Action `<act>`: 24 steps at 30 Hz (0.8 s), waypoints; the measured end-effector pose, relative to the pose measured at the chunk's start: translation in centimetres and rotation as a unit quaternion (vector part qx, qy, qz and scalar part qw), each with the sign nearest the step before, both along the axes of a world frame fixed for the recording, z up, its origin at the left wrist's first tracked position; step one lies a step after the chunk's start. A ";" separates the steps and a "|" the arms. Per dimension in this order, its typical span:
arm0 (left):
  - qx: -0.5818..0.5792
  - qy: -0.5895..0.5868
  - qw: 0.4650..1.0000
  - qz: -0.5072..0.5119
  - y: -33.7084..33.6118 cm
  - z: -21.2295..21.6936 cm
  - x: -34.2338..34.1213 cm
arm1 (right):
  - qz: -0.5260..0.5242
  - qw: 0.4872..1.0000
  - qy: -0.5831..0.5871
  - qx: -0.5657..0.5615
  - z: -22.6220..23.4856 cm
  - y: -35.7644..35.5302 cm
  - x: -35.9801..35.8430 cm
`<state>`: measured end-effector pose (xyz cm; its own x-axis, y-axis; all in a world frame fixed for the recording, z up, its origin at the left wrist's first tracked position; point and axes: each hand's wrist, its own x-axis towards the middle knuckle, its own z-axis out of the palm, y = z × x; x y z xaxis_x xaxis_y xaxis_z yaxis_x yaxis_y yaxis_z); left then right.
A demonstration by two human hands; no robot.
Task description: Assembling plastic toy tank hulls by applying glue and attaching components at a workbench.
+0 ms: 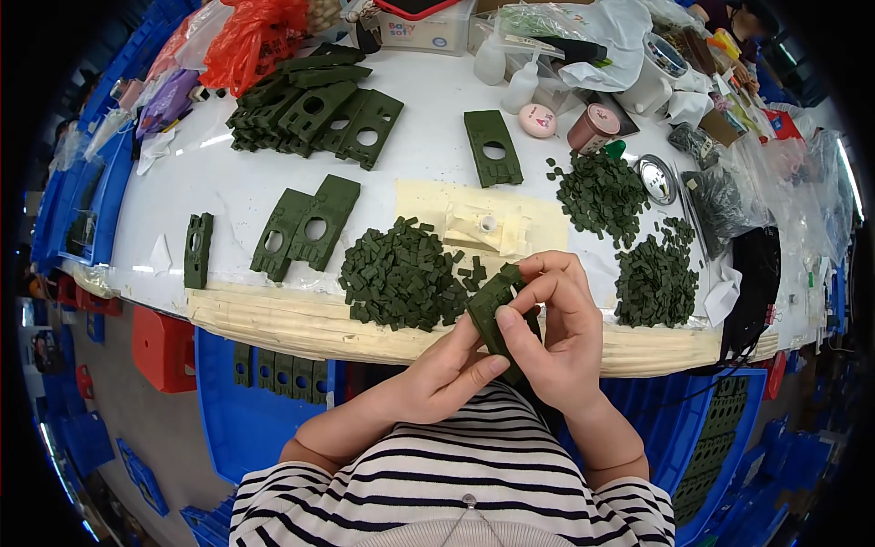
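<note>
Striped sleeves fill the lower edge, closest to the lens. Beyond them spreads the white bench, its near edge taped in cream. Blue crates stand below it. On the bench, a stack of dark green plates with round holes lies at the far left, and a heap of small green blocks sits just beside the hands. Left hand cradles a green plate from beneath, just above the bench's near edge; right hand curls over it, fingertips pinching its top.
</note>
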<state>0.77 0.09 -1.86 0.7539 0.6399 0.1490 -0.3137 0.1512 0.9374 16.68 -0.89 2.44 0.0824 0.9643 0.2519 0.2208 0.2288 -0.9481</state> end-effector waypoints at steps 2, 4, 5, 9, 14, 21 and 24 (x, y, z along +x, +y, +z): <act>0.022 0.003 1.000 0.003 0.1 0.0 0.1 | -0.003 1.000 0.000 0.000 0.1 0.0 -0.1; 0.022 0.002 1.000 0.002 0.1 0.0 0.1 | -0.006 1.000 -0.005 0.001 0.1 -0.1 -0.1; 0.010 0.000 1.000 0.000 0.1 0.0 0.0 | -0.007 1.000 -0.009 0.003 0.1 -0.1 -0.1; -0.076 -0.054 0.995 -0.031 0.0 -0.4 -0.1 | 0.007 0.999 -0.027 0.016 -0.2 -0.3 0.2; -0.180 -0.107 0.971 -0.117 0.8 0.3 -1.6 | 0.067 0.988 0.135 -0.030 -0.3 -0.7 1.9; -0.305 -0.136 0.931 -0.151 0.8 -0.8 -2.3 | 0.192 0.980 0.053 -0.007 0.4 -0.3 3.9; -0.329 -0.117 0.923 -0.161 0.9 -1.2 -2.7 | 0.242 0.969 -0.056 0.015 0.5 0.2 4.6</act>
<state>-1.93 0.96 -3.05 0.9170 0.3988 -0.0099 -0.3355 0.7846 0.5214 21.33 -0.69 2.90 -0.4067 0.8755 0.2609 0.1812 0.3572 -0.9163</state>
